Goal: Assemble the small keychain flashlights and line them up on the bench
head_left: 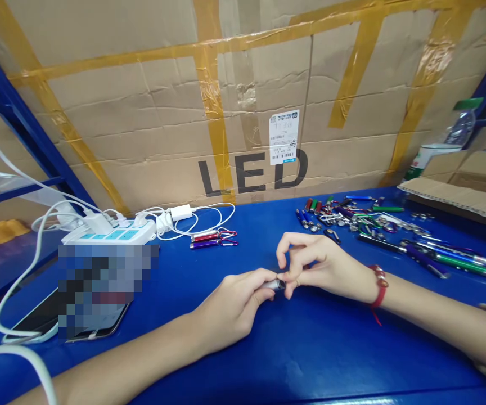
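Note:
My left hand [235, 301] is closed around a small silver flashlight [273, 284], a short metal tube with a dark open-looking end pointing right. My right hand [316, 264], with a red cord bracelet at the wrist, pinches at that end with thumb and fingertips. Whatever lies between those right fingertips is too small to make out. Beyond my hands, a red keychain flashlight [204, 235] and a purple keychain flashlight [206, 244] lie side by side, each with a carabiner clip.
Several loose flashlights and metal parts [352, 219] are heaped at the right. A power strip [116, 233] with white cables and two phones [103, 320] occupy the left. Behind stands a large taped carton [162, 129]; an open cardboard box [458, 188] and bottle [462, 126] are at right.

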A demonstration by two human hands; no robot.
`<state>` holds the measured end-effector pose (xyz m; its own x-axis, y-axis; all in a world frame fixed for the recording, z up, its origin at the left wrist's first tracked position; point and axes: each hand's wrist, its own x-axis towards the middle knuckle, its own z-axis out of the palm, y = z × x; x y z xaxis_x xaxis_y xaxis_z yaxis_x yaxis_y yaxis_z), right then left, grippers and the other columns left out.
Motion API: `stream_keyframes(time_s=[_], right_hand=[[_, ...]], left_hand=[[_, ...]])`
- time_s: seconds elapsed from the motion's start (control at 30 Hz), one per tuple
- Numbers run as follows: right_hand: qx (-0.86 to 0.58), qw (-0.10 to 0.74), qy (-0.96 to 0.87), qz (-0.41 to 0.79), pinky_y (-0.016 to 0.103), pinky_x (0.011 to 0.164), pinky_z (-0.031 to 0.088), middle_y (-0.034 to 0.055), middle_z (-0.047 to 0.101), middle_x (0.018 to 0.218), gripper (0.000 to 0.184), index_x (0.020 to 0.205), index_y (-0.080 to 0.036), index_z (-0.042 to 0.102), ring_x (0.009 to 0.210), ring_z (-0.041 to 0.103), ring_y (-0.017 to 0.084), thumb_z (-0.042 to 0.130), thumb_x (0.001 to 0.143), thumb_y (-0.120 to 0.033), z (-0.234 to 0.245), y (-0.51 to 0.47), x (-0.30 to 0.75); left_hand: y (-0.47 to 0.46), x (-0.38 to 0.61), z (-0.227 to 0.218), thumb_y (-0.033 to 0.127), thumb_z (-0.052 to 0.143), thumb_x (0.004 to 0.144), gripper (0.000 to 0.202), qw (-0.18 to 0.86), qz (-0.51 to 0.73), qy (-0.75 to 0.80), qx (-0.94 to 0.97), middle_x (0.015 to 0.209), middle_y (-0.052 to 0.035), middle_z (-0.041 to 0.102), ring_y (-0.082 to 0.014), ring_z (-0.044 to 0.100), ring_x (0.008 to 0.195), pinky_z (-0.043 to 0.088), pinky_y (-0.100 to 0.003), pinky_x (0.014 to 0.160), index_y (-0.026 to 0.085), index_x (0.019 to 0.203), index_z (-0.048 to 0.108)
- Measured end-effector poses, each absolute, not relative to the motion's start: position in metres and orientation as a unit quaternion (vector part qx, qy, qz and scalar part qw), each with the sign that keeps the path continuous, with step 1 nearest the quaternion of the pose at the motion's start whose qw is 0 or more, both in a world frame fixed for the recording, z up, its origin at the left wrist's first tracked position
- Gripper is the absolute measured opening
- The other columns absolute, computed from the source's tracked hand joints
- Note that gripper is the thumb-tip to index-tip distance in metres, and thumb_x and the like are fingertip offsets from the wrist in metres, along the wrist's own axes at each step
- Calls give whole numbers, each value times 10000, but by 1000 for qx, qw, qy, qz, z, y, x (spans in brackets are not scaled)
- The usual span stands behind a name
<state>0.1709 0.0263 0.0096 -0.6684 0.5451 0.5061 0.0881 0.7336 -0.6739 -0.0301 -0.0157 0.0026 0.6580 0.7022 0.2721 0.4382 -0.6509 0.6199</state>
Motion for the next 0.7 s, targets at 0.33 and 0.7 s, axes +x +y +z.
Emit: stream_keyframes(time_s=[0.33,0.7], right_hand=[[-212,387,-861,253,198,532,439,13,530,697,265,548,-149,641,592,525,73,672,737,-332,8,23,167],[-316,376,-812,316,211,495,377,5,515,674,386,490,-137,566,564,477,80,723,631,-460,11,16,158]], left_hand=[[-15,-31,-1,166,365,915,228,231,275,335,871,881,-13,647,-126,601,764,439,-203,715,198,1044,551],[-16,-28,-1,132,407,897,201,207,332,345,853,874,-12,671,-111,618,764,449,-168,716,169,972,590]])
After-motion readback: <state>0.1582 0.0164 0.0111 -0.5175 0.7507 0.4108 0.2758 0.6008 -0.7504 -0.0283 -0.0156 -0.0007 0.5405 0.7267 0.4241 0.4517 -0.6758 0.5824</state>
